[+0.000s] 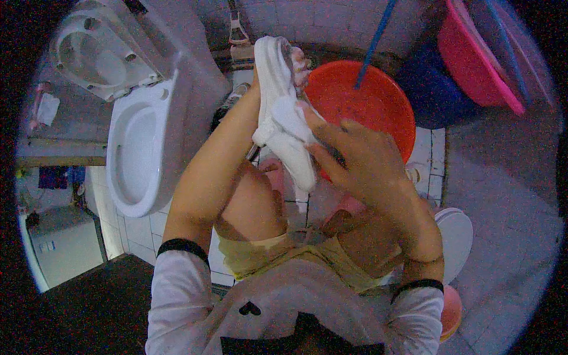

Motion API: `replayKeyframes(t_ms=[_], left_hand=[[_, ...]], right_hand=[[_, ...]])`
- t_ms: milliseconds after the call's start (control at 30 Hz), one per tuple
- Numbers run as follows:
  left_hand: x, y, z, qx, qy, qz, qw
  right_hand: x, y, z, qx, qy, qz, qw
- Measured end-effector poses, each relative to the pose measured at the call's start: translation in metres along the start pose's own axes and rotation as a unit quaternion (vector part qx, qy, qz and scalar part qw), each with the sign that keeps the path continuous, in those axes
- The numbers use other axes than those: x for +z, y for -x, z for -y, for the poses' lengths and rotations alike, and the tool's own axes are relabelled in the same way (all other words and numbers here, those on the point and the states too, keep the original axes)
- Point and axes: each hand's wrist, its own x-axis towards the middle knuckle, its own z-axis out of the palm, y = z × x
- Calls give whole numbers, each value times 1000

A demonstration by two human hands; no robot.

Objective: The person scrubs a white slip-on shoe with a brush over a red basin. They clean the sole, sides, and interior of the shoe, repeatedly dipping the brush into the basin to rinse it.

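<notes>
A white shoe (271, 71) is raised in front of me, tilted lengthwise away from my body. My left hand (300, 66) is shut on it from behind, with its fingertips showing past the far right edge. White material, perhaps tissue or a shoe flap (288, 115), covers the shoe's middle, and a rounded white end (301, 171) points down towards my knees. My right hand (364, 155) is at the right side, its fingertips spread along the white surface. Blur hides whether those fingers pinch anything.
Beyond my right hand stands a red basin (390, 106) with a blue pole (377, 37) reaching into it. A pink basin (470, 57) leans at the upper right. The toilet (137, 177) is at left, its lid raised. A white stool (457, 239) stands by my right elbow.
</notes>
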Motion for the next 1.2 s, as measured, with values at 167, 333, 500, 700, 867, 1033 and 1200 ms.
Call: replayKeyframes(t_ms=[167,333,500,700,867,1033,1200], left_hand=[[-7,10,-14,16,-67,-48,996],[-18,5,-6,6,-13,-28,1000],[4,2,14,83,10,-146,986],[-21,7,12,67,42,-101,992],[-29,11,-10,21,113,-17,993],[-3,17,-20,135,59,-165,975],[-9,14,-16,201,-80,-289,932]], right_hand=[[-11,16,4,-24,18,81,996],[1,-5,3,-5,25,-2,1000],[15,-22,1,-5,87,-115,990],[15,-26,-3,-27,61,-142,988],[0,4,-5,-35,46,51,997],[-15,22,-15,-68,8,82,994],[7,-6,-44,-12,-275,-198,941]])
